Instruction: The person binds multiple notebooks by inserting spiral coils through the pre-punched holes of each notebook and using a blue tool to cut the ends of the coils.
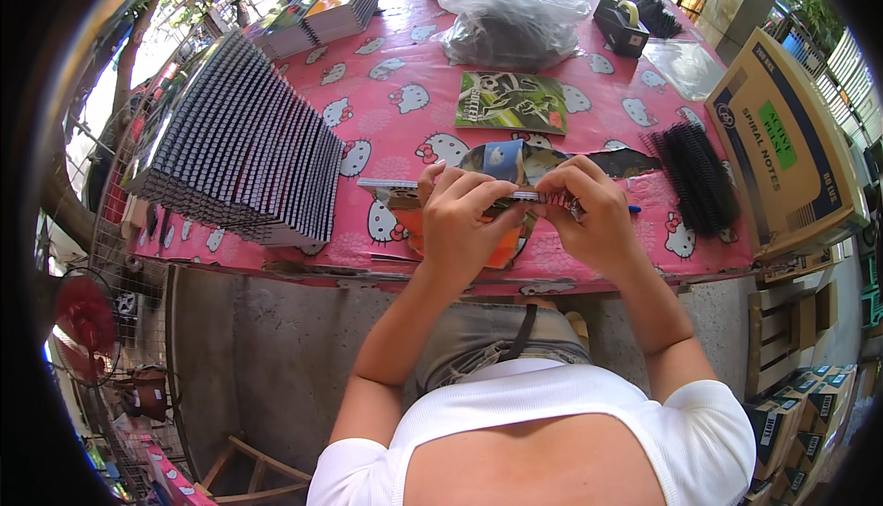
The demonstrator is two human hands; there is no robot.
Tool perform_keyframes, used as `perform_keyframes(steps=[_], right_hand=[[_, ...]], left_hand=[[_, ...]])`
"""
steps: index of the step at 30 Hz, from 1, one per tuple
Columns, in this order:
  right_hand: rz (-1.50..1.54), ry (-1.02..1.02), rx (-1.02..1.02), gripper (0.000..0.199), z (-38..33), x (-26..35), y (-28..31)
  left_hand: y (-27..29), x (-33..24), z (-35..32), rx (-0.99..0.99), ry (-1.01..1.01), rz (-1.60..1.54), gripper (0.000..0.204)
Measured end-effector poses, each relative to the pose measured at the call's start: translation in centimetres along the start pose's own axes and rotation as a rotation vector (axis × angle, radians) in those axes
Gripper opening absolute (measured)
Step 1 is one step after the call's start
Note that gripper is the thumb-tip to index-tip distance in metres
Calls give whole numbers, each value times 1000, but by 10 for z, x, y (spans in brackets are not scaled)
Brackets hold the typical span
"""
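Note:
My left hand (463, 216) is closed on a notebook (391, 189), held edge-up just over the table's front part. Its bound edge runs between both hands. My right hand (589, 204) pinches the right end of that edge, where a short stretch of dark binding coil shows between the fingers. How far the coil runs through the pages is hidden by my fingers. An orange piece (503, 254) shows below the notebook, and a cover with a blue picture (503, 160) lies behind it. The tip of a blue pen (635, 209) pokes out beside my right hand.
A tall stack of spiral notebooks (248, 138) stands at left. On the right lie black spiral coils (696, 179) beside a cardboard box (791, 143). Farther back are a green booklet (511, 101), a plastic bag (510, 28) and a tape dispenser (621, 28), on a pink cat-patterned tablecloth (386, 101).

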State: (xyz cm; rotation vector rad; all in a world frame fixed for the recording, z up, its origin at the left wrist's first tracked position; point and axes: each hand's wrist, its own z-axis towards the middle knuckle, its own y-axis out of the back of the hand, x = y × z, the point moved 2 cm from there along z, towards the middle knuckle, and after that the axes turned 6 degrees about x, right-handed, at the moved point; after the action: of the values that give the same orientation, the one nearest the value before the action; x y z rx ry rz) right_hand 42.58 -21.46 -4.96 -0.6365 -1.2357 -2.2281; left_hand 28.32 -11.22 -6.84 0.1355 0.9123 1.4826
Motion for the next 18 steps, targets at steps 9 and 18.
perform_keyframes(steps=[9,18], right_hand=[[-221,44,47,22,-3,5,-2],[-188,89,82,13,6,12,-4]], left_hand=[[0,-1,-2,0,25,-14,20],[1,0,-4,-19,6,-10,24]])
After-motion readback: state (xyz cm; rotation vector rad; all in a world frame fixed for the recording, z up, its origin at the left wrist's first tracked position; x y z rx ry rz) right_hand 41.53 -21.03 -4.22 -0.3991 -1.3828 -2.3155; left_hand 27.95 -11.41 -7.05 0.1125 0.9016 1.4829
